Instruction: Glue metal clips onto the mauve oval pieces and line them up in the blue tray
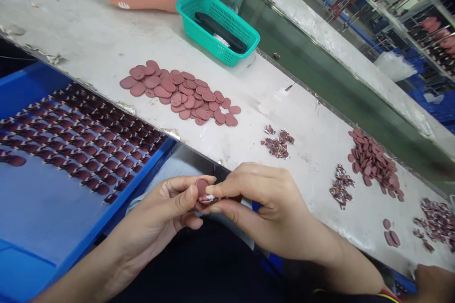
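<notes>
Between the thumb and fingers of my left hand [167, 203] is a flat maroon oval piece [201, 186]. My right hand [273, 203] pinches a small maroon part with white and gold bits [205, 199] against the oval's lower edge; fingers hide much of it, and I cannot tell whether the two are joined. Both hands are closed and meet just in front of the table edge. Beyond them on the white table lie a heap of similar maroon ovals [188, 94] and a little cluster of small trimmed parts [279, 143].
A blue tray [42, 213] at left holds rows of maroon ovals with small parts on them. Behind are a green basket [213, 47] with a dark item and an orange fan [156, 2]. More ovals [375, 161] lie at right, near another person's hand [433, 284].
</notes>
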